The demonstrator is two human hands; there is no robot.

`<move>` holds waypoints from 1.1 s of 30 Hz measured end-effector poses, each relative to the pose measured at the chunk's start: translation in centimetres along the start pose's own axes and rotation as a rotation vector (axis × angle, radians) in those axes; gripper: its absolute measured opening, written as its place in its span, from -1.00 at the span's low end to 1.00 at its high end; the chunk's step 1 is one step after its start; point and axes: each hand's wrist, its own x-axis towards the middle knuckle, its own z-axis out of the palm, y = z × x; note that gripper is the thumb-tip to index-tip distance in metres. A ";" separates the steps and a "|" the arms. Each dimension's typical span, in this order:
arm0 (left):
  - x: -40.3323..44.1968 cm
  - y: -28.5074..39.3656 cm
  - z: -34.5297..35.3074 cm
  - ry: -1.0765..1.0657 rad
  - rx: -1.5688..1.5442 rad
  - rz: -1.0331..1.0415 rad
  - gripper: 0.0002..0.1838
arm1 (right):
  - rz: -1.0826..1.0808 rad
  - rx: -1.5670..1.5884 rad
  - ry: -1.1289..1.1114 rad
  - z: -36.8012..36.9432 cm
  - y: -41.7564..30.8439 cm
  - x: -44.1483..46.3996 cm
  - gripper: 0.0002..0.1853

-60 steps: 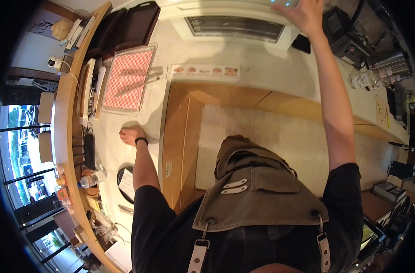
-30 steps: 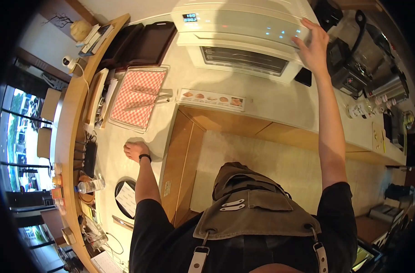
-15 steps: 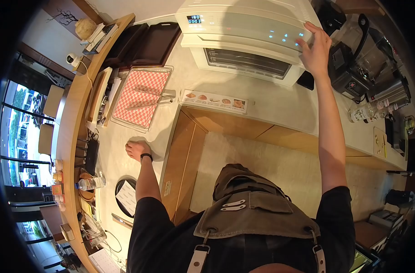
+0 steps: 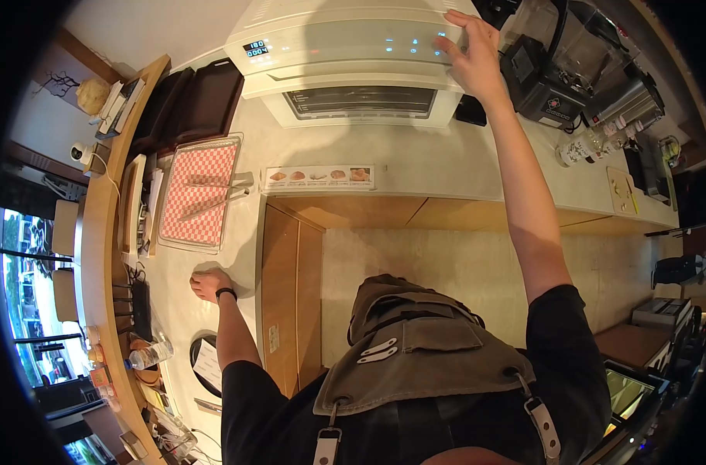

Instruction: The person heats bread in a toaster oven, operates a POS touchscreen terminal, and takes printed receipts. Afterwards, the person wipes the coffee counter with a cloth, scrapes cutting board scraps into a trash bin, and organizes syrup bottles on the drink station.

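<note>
My right hand (image 4: 477,62) is at the right end of the oven's touch panel. Its fingers are spread, with one fingertip at the lit blue symbols and others at the top edge. The white oven (image 4: 322,116) has a dark glass window below the panel. A digital display (image 4: 256,49) at the panel's left reads 180 and 00:04. On the pale counter rests my left hand (image 4: 211,285), its fingers curled in and nothing visible in them. Beyond it lies a wire-edged tray (image 4: 172,242) lined with red-and-white checked paper, with metal tongs (image 4: 209,205) across it.
A strip of food pictures (image 4: 319,177) lies along the counter edge before the oven. Dark brown trays (image 4: 206,101) stand left of it, a blender (image 4: 550,77) right. Nearer my left arm are a water bottle (image 4: 150,355) and a round black tray (image 4: 199,358).
The display has gone from 00:03 to 00:04. The whole view has shifted, so the counter and oven appear further left. Both hands keep their places on the panel and the counter.
</note>
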 end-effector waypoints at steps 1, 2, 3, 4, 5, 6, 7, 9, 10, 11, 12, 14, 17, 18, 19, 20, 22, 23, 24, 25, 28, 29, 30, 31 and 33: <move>0.1 0.1 -0.2 -0.013 0.003 -0.003 -0.49 | 0.010 -0.035 0.020 0.3 -0.1 0.1 -0.55; 0.0 0.3 -0.3 -0.025 0.006 -0.008 -0.49 | 0.018 -0.068 0.040 0.6 -0.1 0.2 -0.56; -0.1 0.4 -0.5 -0.038 0.012 -0.015 -0.49 | 0.027 -0.100 0.056 0.9 0.0 0.2 -0.58; -0.1 0.3 -0.6 -0.042 0.011 -0.017 -0.49 | 0.008 -0.112 0.062 1.1 0.2 0.2 -0.59; 0.1 0.3 -0.5 -0.045 0.010 -0.020 -0.50 | -0.011 -0.123 0.069 1.2 0.6 0.3 -0.60; 0.1 0.2 -0.3 -0.048 0.009 -0.023 -0.50 | -0.030 -0.135 0.075 1.0 0.6 0.4 -0.61; 0.0 0.2 -0.1 -0.018 0.002 -0.020 -0.52 | -0.081 -0.106 0.055 0.6 0.7 0.5 -0.62; 0.1 0.1 0.0 0.003 -0.004 -0.017 -0.53 | -0.011 -0.107 0.052 0.6 0.0 0.3 -0.62; 0.1 0.2 0.1 0.010 -0.008 -0.014 -0.53 | 0.024 -0.111 0.048 0.5 -0.4 0.3 -0.61; 0.1 0.1 0.1 0.006 0.012 -0.006 -0.53 | 0.022 -0.148 0.069 1.4 0.5 0.4 -0.59; 0.2 0.2 -0.1 0.002 0.016 -0.003 -0.53 | 0.021 -0.135 0.050 1.4 0.8 0.6 -0.58; -0.1 0.2 -0.3 -0.013 0.022 0.006 -0.53 | 0.018 -0.117 0.008 0.8 1.4 0.6 -0.56; -0.2 0.4 -0.4 -0.006 0.002 -0.014 -0.52 | -0.096 -0.049 -0.066 -0.8 0.8 0.4 -0.49; -0.2 0.3 -0.5 -0.004 0.004 -0.009 -0.52 | -0.101 -0.056 -0.073 -0.9 0.7 0.2 -0.45; -0.2 0.3 -0.5 -0.002 0.004 -0.004 -0.52 | -0.107 -0.064 -0.080 -1.0 0.6 0.1 -0.41; -0.2 0.4 -0.5 0.000 0.003 0.000 -0.52 | -0.114 -0.073 -0.087 -1.1 0.4 0.1 -0.37; -0.2 0.5 -0.5 -0.007 0.011 -0.007 -0.51 | -0.076 -0.063 -0.108 -1.1 0.3 -0.1 -0.30; -0.1 0.5 -0.5 -0.010 0.017 -0.012 -0.51 | -0.056 -0.057 -0.119 -1.1 0.2 -0.2 -0.27; -0.1 0.4 -0.4 -0.006 0.017 -0.010 -0.52 | -0.053 -0.064 -0.123 -1.1 0.1 -0.2 -0.25; -0.1 0.4 -0.3 -0.001 0.018 -0.009 -0.52 | -0.051 -0.070 -0.126 -1.1 0.0 -0.2 -0.23; 0.0 0.2 -0.1 0.020 0.018 -0.003 -0.53 | -0.055 -0.091 -0.127 -1.1 -0.1 -0.2 -0.18; 0.0 0.2 0.0 0.028 0.017 0.001 -0.53 | -0.058 -0.099 -0.125 -1.1 0.0 -0.2 -0.17; 0.0 0.2 0.1 0.034 0.021 0.000 -0.54 | -0.057 -0.093 -0.127 -1.1 -0.1 -0.2 -0.17; 0.0 0.1 0.3 0.040 0.024 0.000 -0.55 | -0.055 -0.087 -0.128 -1.1 -0.1 -0.2 -0.16; 0.1 0.1 0.4 0.044 0.029 0.001 -0.55 | -0.048 -0.080 -0.131 -1.1 -0.2 -0.1 -0.15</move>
